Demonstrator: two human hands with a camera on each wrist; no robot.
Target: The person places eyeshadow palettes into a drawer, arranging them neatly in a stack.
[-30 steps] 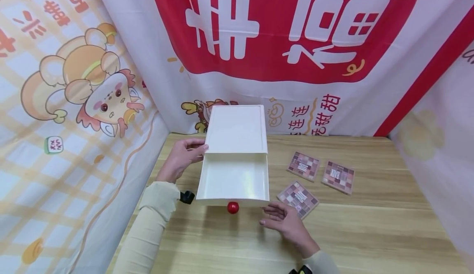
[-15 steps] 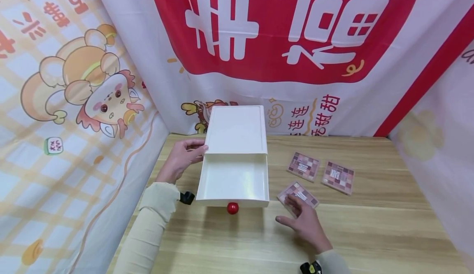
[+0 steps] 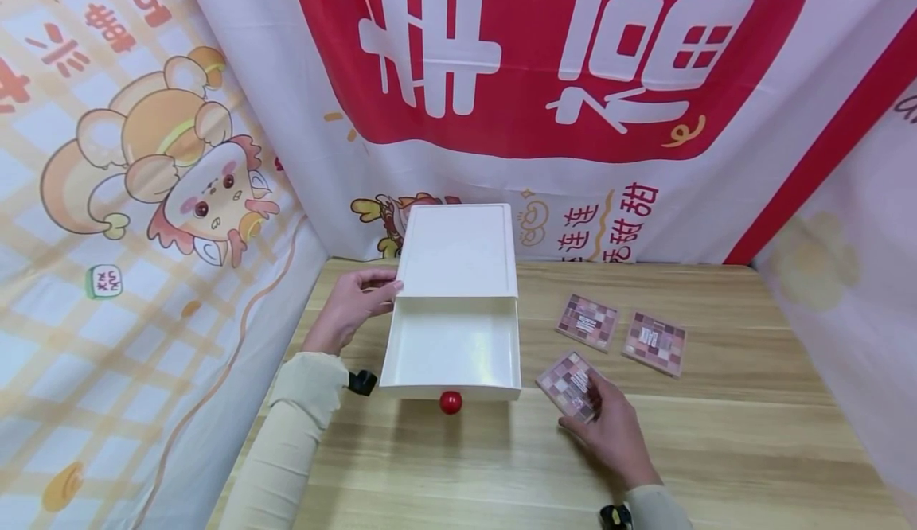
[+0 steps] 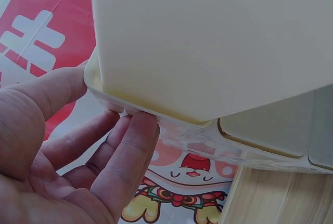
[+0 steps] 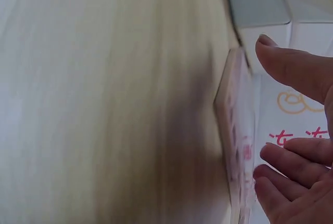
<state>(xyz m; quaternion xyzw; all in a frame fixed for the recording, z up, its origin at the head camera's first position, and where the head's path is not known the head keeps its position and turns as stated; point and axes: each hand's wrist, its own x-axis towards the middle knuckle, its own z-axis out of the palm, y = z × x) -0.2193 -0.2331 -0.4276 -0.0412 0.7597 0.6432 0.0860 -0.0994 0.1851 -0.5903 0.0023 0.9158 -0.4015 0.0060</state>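
Observation:
A white drawer box [image 3: 458, 250] stands at the table's back, its top drawer [image 3: 389, 355] pulled out with nothing inside and a red knob [image 3: 450, 402] on the front. My left hand [image 3: 351, 311] grips the box's left front edge, thumb near the top corner and fingers against the side; the left wrist view shows this grip closely. My right hand [image 3: 609, 434] is at the nearest eyeshadow palette [image 3: 566, 383], fingers over its right part, thumb by its lower edge. In the right wrist view, the thumb and fingers stand apart beside a palette lying flat [image 5: 237, 115].
Two more eyeshadow palettes [image 3: 587, 322] [image 3: 655, 344] lie farther back, right of the drawer box. Printed cloth [image 3: 552, 180] hangs behind and on both sides of the wooden table [image 3: 752, 434]. Lower grey drawer fronts [image 5: 257, 0] show in the right wrist view.
My right hand has moved right from beside the drawer front to the nearest palette. The left hand, the drawer box and the palettes stay in place.

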